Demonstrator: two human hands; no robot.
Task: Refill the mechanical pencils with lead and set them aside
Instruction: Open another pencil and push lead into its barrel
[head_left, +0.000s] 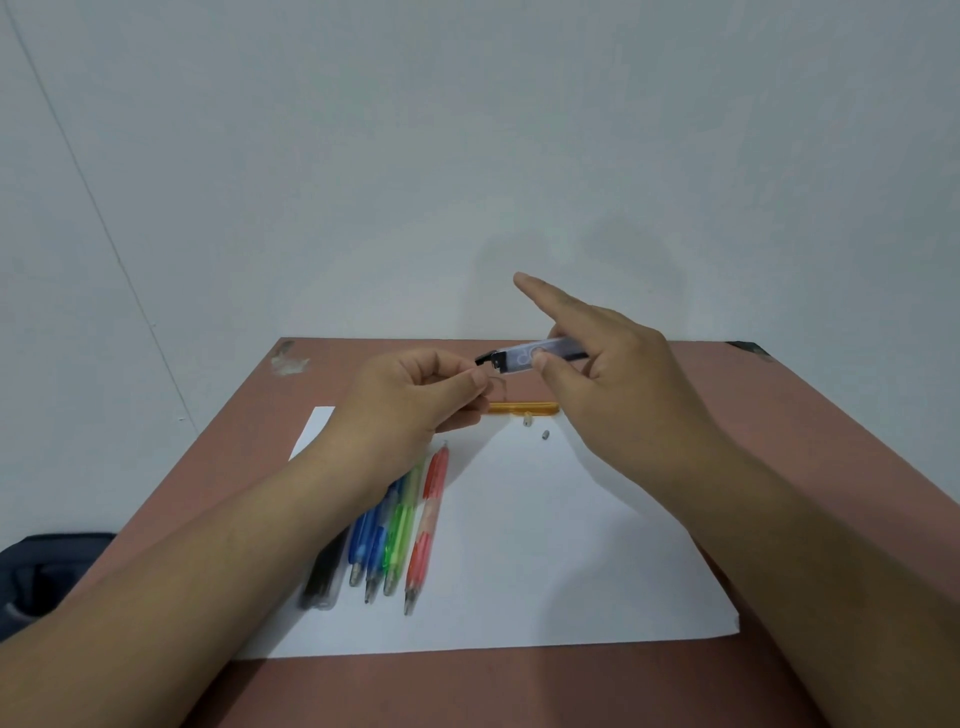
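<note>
At far left I see a dark bag (47, 571) beside the reddish-brown table (779, 441). On the white paper sheet (545, 545) lies a row of pencils: a black one (322, 582), two blue pencils (371, 535), a green pencil (401, 525) and a red pencil (427, 519), side by side. My left hand (410, 400) hovers above them, thumb and forefinger pinched together; whether a lead sits between them I cannot tell. Just right of it, my right hand (613, 374) holds the lead case (540, 355) with its black cap end toward the left hand, forefinger raised. I judge I should tip the case gently and draw one lead straight out, never bending it. Below, an orange pencil (524, 408) lies crosswise, with two small loose parts (536, 428) near it. A plain pale wall (467, 156) stands behind.
</note>
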